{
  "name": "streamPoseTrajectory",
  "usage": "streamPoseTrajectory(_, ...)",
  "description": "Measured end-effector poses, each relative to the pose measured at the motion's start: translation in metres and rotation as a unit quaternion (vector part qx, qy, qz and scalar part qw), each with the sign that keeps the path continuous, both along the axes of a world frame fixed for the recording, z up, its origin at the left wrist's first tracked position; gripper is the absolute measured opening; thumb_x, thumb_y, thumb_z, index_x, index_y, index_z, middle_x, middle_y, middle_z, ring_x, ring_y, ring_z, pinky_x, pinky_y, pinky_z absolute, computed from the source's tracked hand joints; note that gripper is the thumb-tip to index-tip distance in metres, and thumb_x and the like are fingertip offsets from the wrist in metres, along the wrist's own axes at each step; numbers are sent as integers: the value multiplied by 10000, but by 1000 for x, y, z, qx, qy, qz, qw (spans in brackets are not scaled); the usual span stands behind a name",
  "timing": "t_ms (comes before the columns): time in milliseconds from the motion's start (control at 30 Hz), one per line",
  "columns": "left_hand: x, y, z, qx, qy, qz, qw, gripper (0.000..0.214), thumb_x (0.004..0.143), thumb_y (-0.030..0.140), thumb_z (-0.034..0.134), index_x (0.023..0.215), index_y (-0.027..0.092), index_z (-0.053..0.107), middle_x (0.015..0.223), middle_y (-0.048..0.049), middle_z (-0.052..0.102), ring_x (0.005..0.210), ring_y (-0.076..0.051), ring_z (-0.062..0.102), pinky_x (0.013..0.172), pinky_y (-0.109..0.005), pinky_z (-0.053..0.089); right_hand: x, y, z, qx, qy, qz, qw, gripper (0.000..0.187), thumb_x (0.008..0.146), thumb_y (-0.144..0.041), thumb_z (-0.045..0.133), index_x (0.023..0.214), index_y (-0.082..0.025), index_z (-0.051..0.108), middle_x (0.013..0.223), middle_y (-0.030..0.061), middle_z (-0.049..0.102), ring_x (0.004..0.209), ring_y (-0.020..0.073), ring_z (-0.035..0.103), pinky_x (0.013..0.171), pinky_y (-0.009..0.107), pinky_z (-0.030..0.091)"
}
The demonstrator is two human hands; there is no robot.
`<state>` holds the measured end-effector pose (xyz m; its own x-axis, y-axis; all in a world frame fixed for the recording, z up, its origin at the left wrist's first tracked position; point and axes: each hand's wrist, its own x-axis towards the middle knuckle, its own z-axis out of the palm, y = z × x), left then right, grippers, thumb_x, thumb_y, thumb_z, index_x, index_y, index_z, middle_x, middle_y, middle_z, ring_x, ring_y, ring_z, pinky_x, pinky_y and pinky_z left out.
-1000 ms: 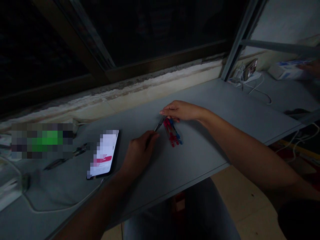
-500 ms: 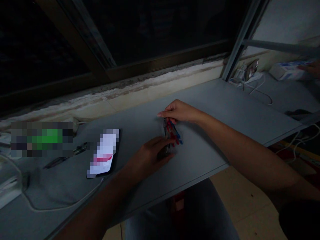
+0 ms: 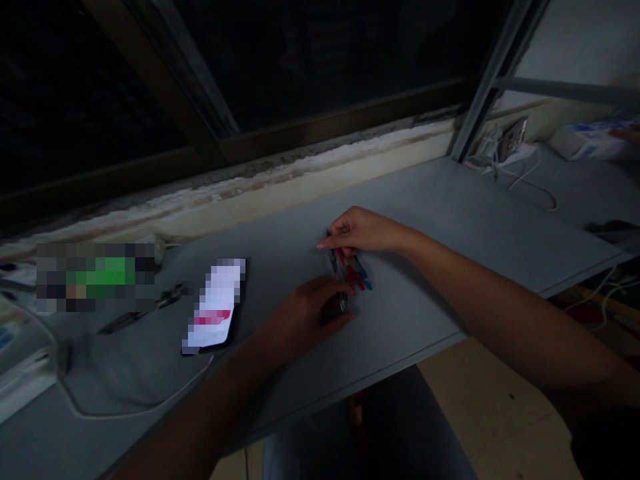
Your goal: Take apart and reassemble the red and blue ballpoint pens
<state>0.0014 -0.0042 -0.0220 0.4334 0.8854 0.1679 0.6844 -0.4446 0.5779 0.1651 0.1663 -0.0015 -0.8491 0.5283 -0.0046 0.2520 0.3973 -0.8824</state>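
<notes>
Watching the left grip (image 3: 305,312), what has just changed?

It has moved in from beside the bundle of red and blue pens (image 3: 353,270) to its near end, so both grips now meet on that 1 bundle.

How does the left grip stand?

Fingers curled and pressed together over a dark pen end (image 3: 334,308), just below the bundle. Whether they pinch it, I cannot tell; they hide the contact.

And the right grip (image 3: 365,230)?

Fingers pressed together, lying across the far end of the bundle, with the pen tips (image 3: 329,235) just beyond the fingertips. Its hold is hidden too.

What lies beyond the grips?

Left of them on the table (image 3: 400,313), a phone (image 3: 216,307) with a blurred screen, then a loose dark pen (image 3: 140,317). Far to the right, another person's hand (image 3: 627,135) touches a blue-and-white box (image 3: 585,141).
</notes>
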Motion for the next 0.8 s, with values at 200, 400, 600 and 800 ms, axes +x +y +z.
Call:
streamPoseTrajectory(200, 0, 0, 3, -15, 14, -8, 1000, 196, 980, 211, 670, 1174, 212, 642, 996, -19, 666, 836, -153, 639, 794, -289, 512, -1, 0, -2, 20, -9, -13, 1000, 505, 860, -575, 689, 599, -170, 538, 542, -20, 580, 504, 81, 471, 565, 252, 343)
streamPoseTrajectory(400, -2, -1, 10, -25, 19, -22, 999, 266, 993, 252, 666, 1254, 234, 616, 1088, -31, 692, 915, -165, 670, 857, -299, 539, -1, 0, 1, 18, -20, -14, 1000, 526, 850, -608, 689, 599, -168, 551, 545, -12, 590, 502, 85, 475, 562, 257, 358)
streamPoseTrajectory(600, -1, -2, 7, 7, 37, -29, 999, 226, 1044, 255, 578, 1265, 219, 608, 1157, -54, 701, 1031, -187, 691, 939, -330, 556, -1, 1, 1, 21, -25, -21, 999, 542, 843, -635, 681, 602, -169, 546, 547, -9, 588, 504, 85, 480, 567, 258, 357)
streamPoseTrajectory(800, -3, -2, 11, 11, 34, -23, 999, 304, 1044, 265, 581, 1347, 245, 588, 1245, -48, 706, 1095, -174, 697, 998, -312, 552, 0, 3, 0, 9, -22, -29, 999, 547, 835, -648, 676, 611, -162, 561, 546, -12, 588, 494, 81, 472, 555, 252, 356)
